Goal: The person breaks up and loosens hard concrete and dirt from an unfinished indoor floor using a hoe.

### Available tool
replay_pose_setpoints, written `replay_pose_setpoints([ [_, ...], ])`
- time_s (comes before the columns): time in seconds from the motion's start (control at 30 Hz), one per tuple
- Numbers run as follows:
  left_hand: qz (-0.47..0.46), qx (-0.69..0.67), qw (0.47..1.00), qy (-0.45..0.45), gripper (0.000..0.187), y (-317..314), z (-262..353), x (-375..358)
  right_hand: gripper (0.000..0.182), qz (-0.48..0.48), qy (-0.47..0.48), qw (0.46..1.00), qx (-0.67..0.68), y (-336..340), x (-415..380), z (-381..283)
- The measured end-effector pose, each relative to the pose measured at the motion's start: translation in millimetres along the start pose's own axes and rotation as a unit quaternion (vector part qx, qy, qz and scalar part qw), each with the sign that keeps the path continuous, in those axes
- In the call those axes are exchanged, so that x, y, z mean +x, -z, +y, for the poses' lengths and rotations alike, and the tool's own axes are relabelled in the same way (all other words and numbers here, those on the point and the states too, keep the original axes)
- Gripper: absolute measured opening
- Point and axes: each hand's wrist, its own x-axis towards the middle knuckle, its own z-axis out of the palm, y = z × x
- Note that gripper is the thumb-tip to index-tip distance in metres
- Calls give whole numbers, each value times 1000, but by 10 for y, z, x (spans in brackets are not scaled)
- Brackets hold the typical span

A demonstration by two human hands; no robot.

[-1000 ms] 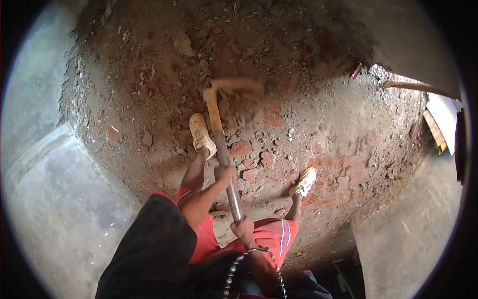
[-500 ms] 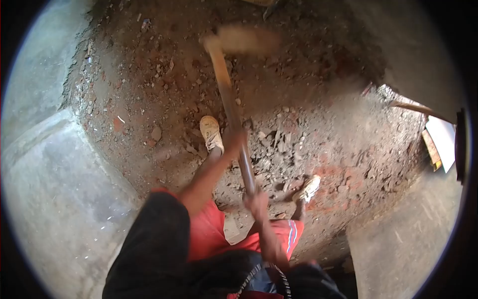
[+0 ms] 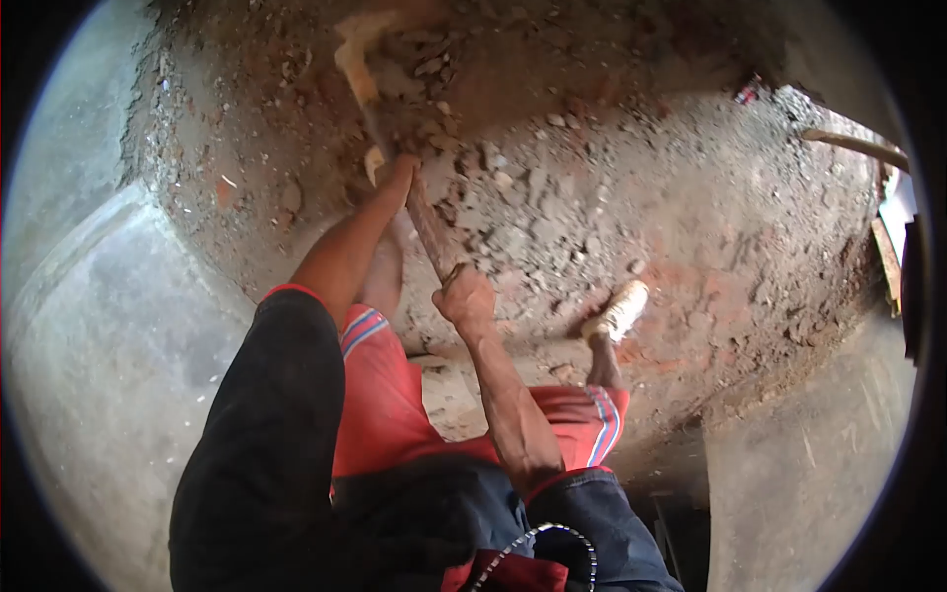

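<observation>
A long-handled hoe slants from the lower middle up to the left over broken earth. Its head is pale and blurred, down at the soil, and I cannot make out the blade's edge. My left hand is wrapped round the handle partway up. Nearer my body, my right hand grips the handle's lower end. Loose rubble lies right of the handle. My left shoe is mostly hidden behind the left arm and handle, while my right shoe rests on the dirt.
Smooth concrete slabs border the dug ground on the left and lower right. At the right stand a wooden stick and a pale board. A small red wrapper-like scrap lies near the upper right.
The hoe's head has moved away and left, from blurred mid-swing to the soil. Both hands have moved forward and left with the handle, and the view has shifted slightly.
</observation>
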Motion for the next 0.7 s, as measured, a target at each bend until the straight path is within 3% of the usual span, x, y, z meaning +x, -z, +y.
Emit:
replay_pose_setpoints([
  [0.03, 56, -19, 998, -22, 19, -194, -232, -275, 37, 2, 5, 1000, -8, 50, -169, 267],
  [0.1, 28, -52, 996, 64, 18, -390, -790, -578, 38, -6, 16, 999, -28, 91, -550, 825],
  [0.2, 84, -170, 976, 103, 16, -921, -1565, -1320, 36, -11, 15, 995, -102, 177, -1084, 1620],
  [0.3, 115, -120, 966, 200, 12, -1359, -2200, -1825, 33, -60, -33, 991, -115, 382, -1617, 2171],
  [0.4, 196, -90, 967, 136, 18, -1702, -2588, -2405, 31, -63, -25, 985, -159, 398, -2175, 2490],
  [0.43, 132, -67, 965, 216, 18, -1781, -3075, -2214, 29, -48, -48, 984, -167, 341, -2297, 2609],
  [0.5, 27, -76, 964, 255, 14, -1988, -3335, -2512, 27, -14, -72, 981, -177, 311, -2608, 2758],
  [0.6, 2, -98, 977, 188, 20, -2069, -3437, -3051, 25, -29, -83, 969, -229, 324, -2996, 2649],
  [0.67, -47, -111, 977, 175, 11, -2126, -4020, -3073, 25, -30, -127, 970, -205, 145, -3253, 2545],
  [0.7, -26, -115, 981, 154, 10, -1867, -3647, -3249, 26, 13, -102, 983, -149, 11, -3320, 2446],
])
